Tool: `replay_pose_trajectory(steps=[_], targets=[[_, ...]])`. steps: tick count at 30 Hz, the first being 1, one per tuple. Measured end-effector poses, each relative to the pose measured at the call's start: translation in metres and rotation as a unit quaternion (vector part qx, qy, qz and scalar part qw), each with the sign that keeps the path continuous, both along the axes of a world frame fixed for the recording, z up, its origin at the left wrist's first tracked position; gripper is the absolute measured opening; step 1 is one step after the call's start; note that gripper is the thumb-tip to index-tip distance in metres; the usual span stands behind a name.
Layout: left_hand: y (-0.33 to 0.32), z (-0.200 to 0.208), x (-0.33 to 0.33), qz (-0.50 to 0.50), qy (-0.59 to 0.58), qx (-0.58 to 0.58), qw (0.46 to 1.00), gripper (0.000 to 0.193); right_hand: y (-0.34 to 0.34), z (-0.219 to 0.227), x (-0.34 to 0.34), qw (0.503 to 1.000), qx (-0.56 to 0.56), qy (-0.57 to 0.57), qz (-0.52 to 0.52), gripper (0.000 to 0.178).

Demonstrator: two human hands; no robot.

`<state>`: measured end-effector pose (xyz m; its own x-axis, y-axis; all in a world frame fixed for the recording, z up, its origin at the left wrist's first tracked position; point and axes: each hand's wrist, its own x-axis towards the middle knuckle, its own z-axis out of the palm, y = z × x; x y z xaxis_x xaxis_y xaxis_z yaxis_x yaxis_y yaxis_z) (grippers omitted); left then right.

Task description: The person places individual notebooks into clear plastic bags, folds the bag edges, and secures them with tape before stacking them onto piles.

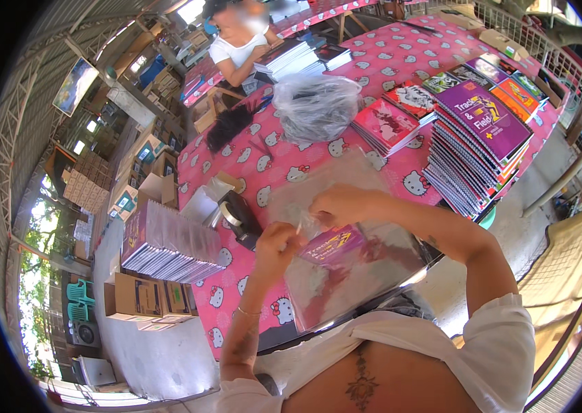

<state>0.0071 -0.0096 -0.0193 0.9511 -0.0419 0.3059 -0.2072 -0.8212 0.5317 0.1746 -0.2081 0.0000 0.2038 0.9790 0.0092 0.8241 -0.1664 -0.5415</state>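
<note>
A purple notebook (332, 245) lies in front of me at the near edge of the table, under or inside clear plastic film. My left hand (279, 244) is closed, its fingertips pinching the film at the notebook's left end. Just above the notebook, my right hand (339, 206) is also closed on the film, close to the left one. A clear plastic sheet (339, 168) lies flat beneath and beyond the hands. Left of my left hand stands a black tape dispenser (238, 219) with a roll on it. Beside that is a tall stack of plastic-wrapped purple notebooks (167, 241).
Spiral notebooks (473, 148) pile up at the right, near red-covered ones (386, 127). A bulging clear plastic bag (315, 107) and a dark bundle (234, 127) lie farther back. Across the table a person (236, 48) sits by stacked books (289, 60). Cardboard boxes (141, 297) stand lower left.
</note>
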Motion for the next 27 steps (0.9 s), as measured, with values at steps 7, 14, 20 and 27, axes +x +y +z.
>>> replay_pose_trajectory(steps=[7,14,20,27], targets=[[-0.024,0.017,0.027,0.076,-0.048,0.181,0.979,0.048,0.004,0.001,-0.001,0.973,0.145,-0.172,-0.041,0.05],[0.038,-0.004,0.071,-0.059,0.31,-0.313,0.896,0.044,0.002,-0.03,0.042,0.955,0.038,0.289,-0.055,0.065],[0.067,-0.054,0.088,0.096,0.134,-0.397,0.903,0.025,0.005,-0.026,0.032,0.971,0.085,0.216,-0.06,0.051],[0.184,-0.123,-0.007,0.417,0.073,-0.43,0.797,0.024,0.005,-0.028,0.027,0.968,0.102,0.221,-0.068,0.045]])
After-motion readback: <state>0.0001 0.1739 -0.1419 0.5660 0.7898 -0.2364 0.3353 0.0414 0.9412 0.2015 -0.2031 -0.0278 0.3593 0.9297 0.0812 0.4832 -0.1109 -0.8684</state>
